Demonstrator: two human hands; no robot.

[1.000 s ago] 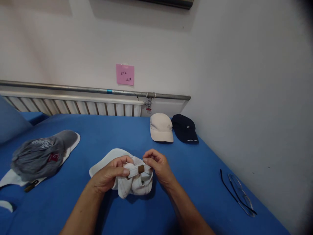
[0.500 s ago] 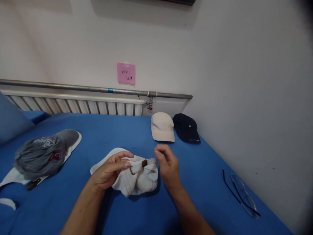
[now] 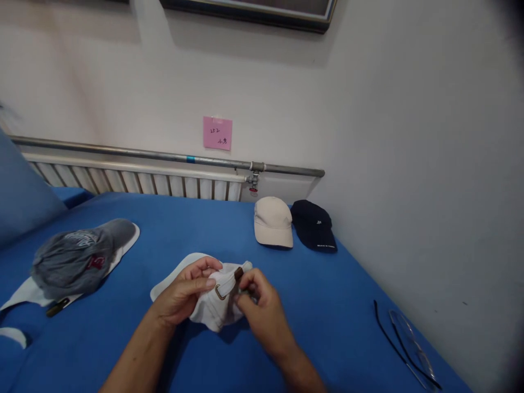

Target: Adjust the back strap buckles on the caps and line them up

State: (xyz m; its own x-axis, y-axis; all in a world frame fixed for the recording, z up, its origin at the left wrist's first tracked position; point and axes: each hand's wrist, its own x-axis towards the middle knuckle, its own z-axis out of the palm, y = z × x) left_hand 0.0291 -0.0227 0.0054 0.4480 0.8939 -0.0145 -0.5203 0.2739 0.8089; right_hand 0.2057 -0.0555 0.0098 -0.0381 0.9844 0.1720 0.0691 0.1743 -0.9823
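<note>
A white baseball cap is between my hands over the blue bed surface, its brim toward the far left. My left hand grips the cap's left side, thumb on the fabric near a brass strap buckle. My right hand is closed on the right part of the cap, fingers curled by the back strap and its brown tab. The right fingertips partly cover the fabric they pinch.
A grey cap lies on white pieces at left. Beige cap and black cap sit side by side near the wall. Eyeglasses lie at the right edge. A radiator runs behind the bed.
My right hand has moved left and down from beside the cap and now grips its right part. The cap's right side is more bunched. The view has tilted slightly upward.
</note>
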